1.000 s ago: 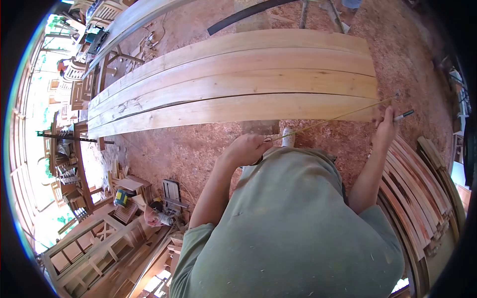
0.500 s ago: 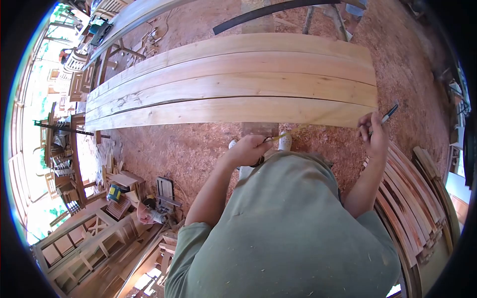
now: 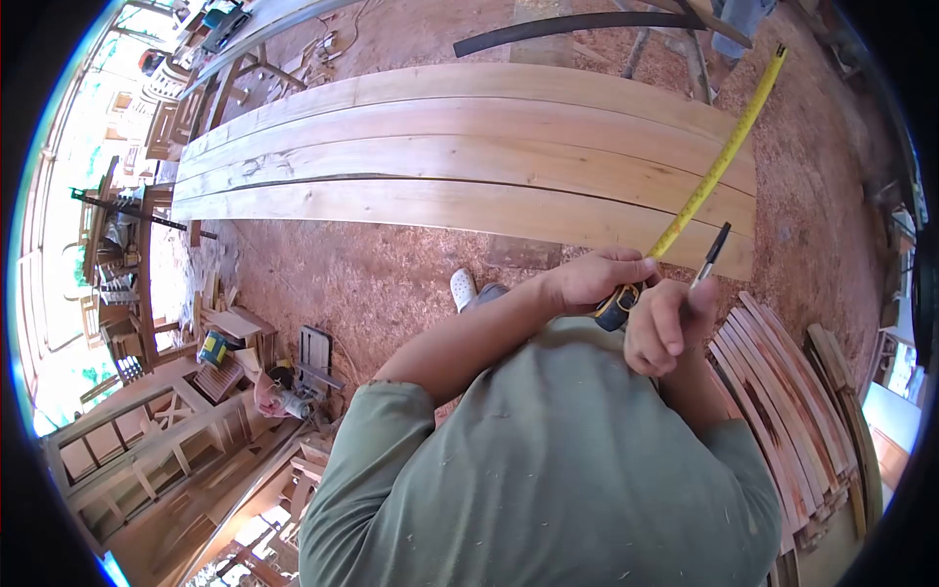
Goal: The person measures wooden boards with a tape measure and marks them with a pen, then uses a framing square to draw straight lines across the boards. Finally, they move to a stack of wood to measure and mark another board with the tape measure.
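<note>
Head view, tape measure [image 3: 616, 307] in left hand [image 3: 593, 278], fingers closed around its case, yellow blade [image 3: 719, 168] extending beyond them over wooden planks [image 3: 460, 157], right hand [image 3: 669, 325] just beside, fingers pinching a marker pen [image 3: 716, 248]

"What's the floor [image 3: 381, 259] like?"
"Reddish, strewn with shavings [image 3: 323, 284]."
"And along its left edge?"
"Glaring daylight [image 3: 70, 249], a chair [image 3: 169, 82] by the far corner, a frame [image 3: 147, 446] by the near one."

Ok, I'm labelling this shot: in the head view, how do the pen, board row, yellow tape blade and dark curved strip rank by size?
1. Board row
2. Dark curved strip and yellow tape blade: look too alike to rank
3. Pen
</note>
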A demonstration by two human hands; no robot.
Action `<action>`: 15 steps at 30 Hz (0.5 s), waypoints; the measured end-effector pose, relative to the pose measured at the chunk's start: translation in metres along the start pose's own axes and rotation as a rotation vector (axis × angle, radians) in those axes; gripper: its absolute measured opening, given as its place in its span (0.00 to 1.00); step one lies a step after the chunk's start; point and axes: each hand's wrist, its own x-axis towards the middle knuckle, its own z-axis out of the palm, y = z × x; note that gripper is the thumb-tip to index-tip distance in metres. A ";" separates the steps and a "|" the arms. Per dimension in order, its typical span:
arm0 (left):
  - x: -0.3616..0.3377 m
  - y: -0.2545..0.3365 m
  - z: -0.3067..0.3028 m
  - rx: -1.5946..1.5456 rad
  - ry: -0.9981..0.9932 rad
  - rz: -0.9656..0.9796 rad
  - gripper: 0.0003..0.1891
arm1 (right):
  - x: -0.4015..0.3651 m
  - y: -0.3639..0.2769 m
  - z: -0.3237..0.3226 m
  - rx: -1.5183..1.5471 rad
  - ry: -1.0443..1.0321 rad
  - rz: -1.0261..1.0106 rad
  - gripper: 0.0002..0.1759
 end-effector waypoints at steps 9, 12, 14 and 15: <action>0.013 -0.025 -0.003 -0.090 -0.237 -0.125 0.17 | -0.012 0.010 0.001 0.177 -0.150 -0.040 0.41; 0.009 -0.017 0.006 -0.132 -0.102 -0.133 0.16 | -0.017 0.005 -0.002 0.202 -0.110 -0.055 0.43; 0.012 -0.020 0.002 -0.080 -0.068 -0.122 0.15 | -0.018 0.006 -0.006 0.198 -0.085 -0.047 0.43; 0.010 -0.019 0.004 -0.079 -0.072 -0.126 0.15 | -0.020 0.008 -0.007 0.201 -0.064 -0.041 0.43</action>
